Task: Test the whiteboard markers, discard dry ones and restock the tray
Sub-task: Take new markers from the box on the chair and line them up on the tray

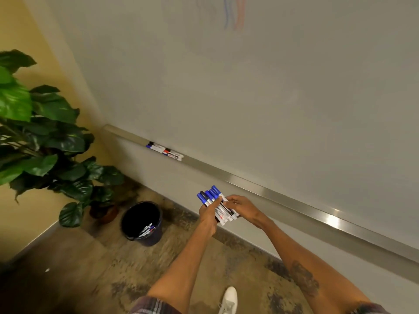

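My left hand (pixel 207 215) grips a bundle of several white markers with blue caps (pixel 212 196), caps pointing up and left. My right hand (pixel 240 206) rests its fingers on the same bundle from the right, touching one marker's barrel. The long metal tray (pixel 260 189) runs along the whiteboard's lower edge, above and behind my hands. A few markers (pixel 165 151) with blue, black and red caps lie in the tray at its left part. On the floor to the left stands a dark bin (pixel 141 223) with several markers inside.
The whiteboard (pixel 249 87) fills the upper right, with faint blue and red test strokes (pixel 234 13) near the top. A large potted plant (pixel 40 137) stands in the left corner beside the bin. My white shoe (pixel 229 300) shows below on the patterned floor.
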